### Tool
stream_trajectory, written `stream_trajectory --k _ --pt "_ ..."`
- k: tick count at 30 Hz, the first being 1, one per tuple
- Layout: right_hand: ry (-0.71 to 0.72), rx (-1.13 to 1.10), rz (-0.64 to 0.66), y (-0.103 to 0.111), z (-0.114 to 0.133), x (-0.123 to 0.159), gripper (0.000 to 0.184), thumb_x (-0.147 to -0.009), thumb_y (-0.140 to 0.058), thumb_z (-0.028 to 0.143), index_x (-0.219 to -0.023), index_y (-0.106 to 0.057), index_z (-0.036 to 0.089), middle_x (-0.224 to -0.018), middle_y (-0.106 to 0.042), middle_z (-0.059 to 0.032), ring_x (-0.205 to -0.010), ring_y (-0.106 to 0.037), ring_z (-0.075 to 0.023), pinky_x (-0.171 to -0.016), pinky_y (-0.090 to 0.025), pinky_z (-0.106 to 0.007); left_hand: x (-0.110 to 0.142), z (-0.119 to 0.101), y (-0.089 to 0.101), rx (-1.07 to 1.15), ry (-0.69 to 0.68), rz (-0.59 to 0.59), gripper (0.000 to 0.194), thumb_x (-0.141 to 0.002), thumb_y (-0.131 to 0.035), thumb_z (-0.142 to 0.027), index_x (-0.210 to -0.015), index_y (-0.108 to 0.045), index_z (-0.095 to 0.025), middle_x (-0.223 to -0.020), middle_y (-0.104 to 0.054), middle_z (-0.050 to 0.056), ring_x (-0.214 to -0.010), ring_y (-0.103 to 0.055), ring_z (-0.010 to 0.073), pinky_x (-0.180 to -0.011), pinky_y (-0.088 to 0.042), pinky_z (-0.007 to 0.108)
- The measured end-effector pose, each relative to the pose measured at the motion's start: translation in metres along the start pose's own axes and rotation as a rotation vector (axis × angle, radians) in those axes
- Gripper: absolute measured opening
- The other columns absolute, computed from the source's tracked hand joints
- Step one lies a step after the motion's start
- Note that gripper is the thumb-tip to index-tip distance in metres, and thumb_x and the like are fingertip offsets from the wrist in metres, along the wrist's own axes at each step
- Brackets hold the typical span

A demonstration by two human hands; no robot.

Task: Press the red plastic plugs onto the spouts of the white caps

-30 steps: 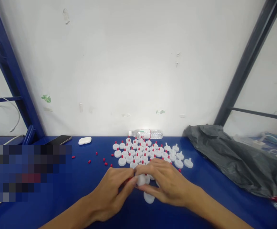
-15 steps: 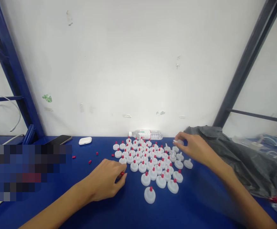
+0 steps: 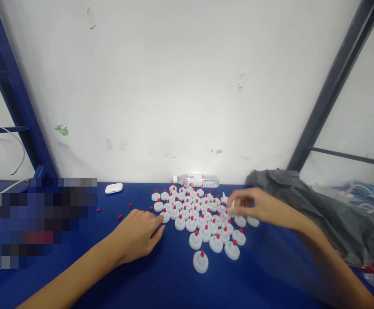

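Many white, round plastic nozzle caps (image 3: 200,262) stand on the blue table (image 3: 161,283), most with a small red tip cover on the spout. My right hand (image 3: 254,208) is over the right side of this group, its fingers pinched on a white nozzle cap (image 3: 231,207) that they partly hide. To the left of the group, my left hand (image 3: 140,236) rests low over the table with its fingers curled together. What lies inside those fingers is hidden. A few loose red tip covers (image 3: 120,216) lie beyond my left hand.
A clear plastic bottle (image 3: 195,180) lies against the wall behind the caps. A white earphone case (image 3: 114,188) sits at the back left. A crumpled dark grey bag (image 3: 309,206) covers the right side, with a bag of red pieces (image 3: 373,269) near it.
My hands, together over the group a second ago, have parted. The right hand went to the far right, then came left and nearer with a white nozzle cap. The left hand drew back left.
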State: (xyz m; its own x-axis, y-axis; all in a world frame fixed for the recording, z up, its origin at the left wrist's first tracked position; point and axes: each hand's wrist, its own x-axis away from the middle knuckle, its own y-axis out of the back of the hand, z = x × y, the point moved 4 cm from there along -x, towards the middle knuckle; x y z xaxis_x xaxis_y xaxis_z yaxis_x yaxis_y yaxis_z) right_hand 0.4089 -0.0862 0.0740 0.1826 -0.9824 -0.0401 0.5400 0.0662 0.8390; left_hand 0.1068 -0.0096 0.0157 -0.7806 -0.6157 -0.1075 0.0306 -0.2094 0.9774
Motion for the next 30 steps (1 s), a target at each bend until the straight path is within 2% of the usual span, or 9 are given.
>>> stream_trajectory --k 3,4,6,11,15,19,25,27,30 --pt "-0.059 -0.186 0.381 -0.02 0.005 0.008 0.04 -0.074 -0.08 0.047 -0.105 -0.075 0.021 -0.078 -0.073 -0.0018 -0.066 -0.062 -0.0159 -0.058 -0.046 -0.024 0.0 -0.002 0.0 -0.001 -0.015 -0.021 0.031 -0.101 -0.035 -0.03 -0.082 -0.058 -0.021 -0.079 -0.072 0.006 -0.069 -0.068 0.0277 -0.057 -0.033 0.033" --pt "-0.078 -0.216 0.444 -0.026 0.004 0.009 0.043 -0.071 -0.082 0.046 -0.106 -0.076 0.021 -0.08 -0.074 -0.0023 -0.066 -0.062 -0.0157 -0.057 -0.047 -0.023 0.0 -0.002 -0.001 -0.001 -0.018 -0.026 0.031 -0.101 -0.035 -0.03 -0.081 -0.057 -0.021 -0.079 -0.072 0.006 -0.069 -0.068 0.0274 -0.057 -0.032 0.033" --pt "-0.08 -0.211 0.473 -0.032 0.002 0.009 0.042 -0.07 -0.082 0.046 -0.102 -0.078 0.02 -0.081 -0.074 -0.0029 -0.064 -0.061 -0.0153 -0.054 -0.047 -0.023 0.0 -0.002 -0.002 0.004 -0.029 -0.032 0.03 -0.101 -0.035 -0.028 -0.081 -0.056 -0.021 -0.078 -0.071 0.006 -0.069 -0.068 0.0266 -0.056 -0.028 0.032" --pt "0.083 -0.062 0.309 -0.023 0.018 0.009 0.029 -0.082 -0.073 0.049 -0.091 -0.079 0.022 -0.086 -0.075 -0.0029 -0.075 -0.064 -0.0176 -0.064 -0.047 -0.026 0.003 -0.006 0.003 0.08 -0.073 -0.119 0.031 -0.103 -0.035 -0.027 -0.077 -0.052 -0.021 -0.073 -0.068 0.002 -0.063 -0.064 0.0209 -0.055 -0.022 0.032" --pt "0.129 -0.179 0.138 -0.016 0.035 0.01 0.027 -0.095 -0.058 0.048 -0.098 -0.067 0.023 -0.102 -0.072 -0.0033 -0.082 -0.064 -0.0168 -0.071 -0.05 -0.028 0.006 -0.011 0.008 0.158 -0.11 -0.236 0.032 -0.103 -0.035 -0.026 -0.074 -0.048 -0.021 -0.067 -0.063 0.0 -0.056 -0.057 0.0165 -0.054 -0.021 0.033" --pt "0.163 -0.301 0.103 -0.033 0.045 0.003 0.027 -0.1 -0.051 0.049 -0.105 -0.058 0.024 -0.097 -0.069 -0.0017 -0.082 -0.064 -0.016 -0.071 -0.051 -0.028 0.01 -0.017 0.011 0.237 -0.17 -0.337 0.027 -0.101 -0.037 -0.024 -0.077 -0.049 -0.021 -0.067 -0.061 -0.002 -0.055 -0.055 0.015 -0.054 -0.024 0.032" --pt "0.248 -0.06 -0.15 -0.06 0.064 0.002 0.02 -0.094 -0.064 0.041 -0.108 -0.059 0.027 -0.108 -0.068 0.0004 -0.094 -0.064 -0.0173 -0.086 -0.052 -0.033 0.017 -0.029 0.011 0.323 -0.219 -0.39 0.011 -0.099 -0.047 -0.033 -0.098 -0.053 -0.023 -0.077 -0.068 -0.003 -0.062 -0.064 0.0177 -0.058 -0.033 0.031" --pt "0.336 0.06 -0.228 -0.072 0.071 0.005 0.02 -0.093 -0.067 0.032 -0.11 -0.058 0.027 -0.106 -0.068 -0.0002 -0.092 -0.064 -0.0174 -0.085 -0.052 -0.033 0.019 -0.036 0.011 0.332 -0.234 -0.393 0.016 -0.098 -0.051 -0.039 -0.099 -0.052 -0.023 -0.078 -0.07 -0.003 -0.063 -0.066 0.0185 -0.059 -0.035 0.031" --pt "0.593 0.225 -0.3 -0.09 0.083 0.01 0.018 -0.096 -0.061 0.02 -0.113 -0.058 0.023 -0.103 -0.069 -0.0036 -0.092 -0.065 -0.0191 -0.083 -0.054 -0.034 0.02 -0.049 0.012 0.313 -0.31 -0.375 0.02 -0.1 -0.048 -0.041 -0.092 -0.049 -0.023 -0.073 -0.067 -0.003 -0.058 -0.064 0.0176 -0.054 -0.034 0.03"
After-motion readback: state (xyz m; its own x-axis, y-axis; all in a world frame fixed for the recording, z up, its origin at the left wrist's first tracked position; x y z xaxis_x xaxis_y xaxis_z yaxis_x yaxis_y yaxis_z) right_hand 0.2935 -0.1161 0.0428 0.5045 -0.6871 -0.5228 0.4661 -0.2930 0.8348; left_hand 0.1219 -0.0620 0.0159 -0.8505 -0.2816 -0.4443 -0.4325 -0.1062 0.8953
